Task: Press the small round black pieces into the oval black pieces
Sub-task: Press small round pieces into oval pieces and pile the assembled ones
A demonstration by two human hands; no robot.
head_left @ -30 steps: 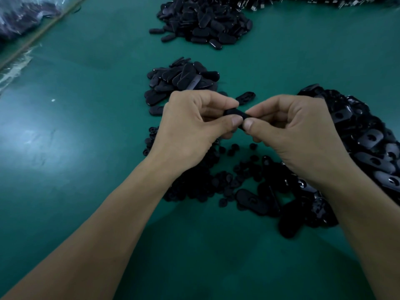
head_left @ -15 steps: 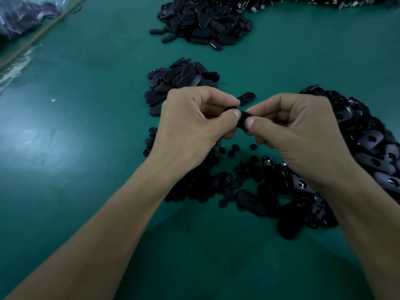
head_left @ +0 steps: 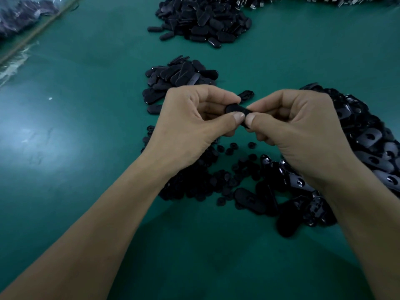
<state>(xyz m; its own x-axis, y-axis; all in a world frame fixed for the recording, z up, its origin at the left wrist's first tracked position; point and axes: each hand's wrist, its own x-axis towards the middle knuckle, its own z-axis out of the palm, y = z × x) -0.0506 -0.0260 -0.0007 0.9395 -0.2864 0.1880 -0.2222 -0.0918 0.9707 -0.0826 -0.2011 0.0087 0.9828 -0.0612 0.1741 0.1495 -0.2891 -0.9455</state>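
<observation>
Dim overall; pale glare on green table at left; wide-angle edge stretch.

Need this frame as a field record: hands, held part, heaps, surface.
left hand: pinches oval black piece
right hand: pinches its other end
insert seated: cannot tell
small round black pieces: loose on green mat, under hands
holed oval heap: right of hands
middle oval heap: beyond hands
far oval heap: top of view

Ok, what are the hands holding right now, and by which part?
One oval black piece, pinched between both hands. The left hand grips its left end with thumb and fingers, and the right hand grips its right end the same way.
</observation>
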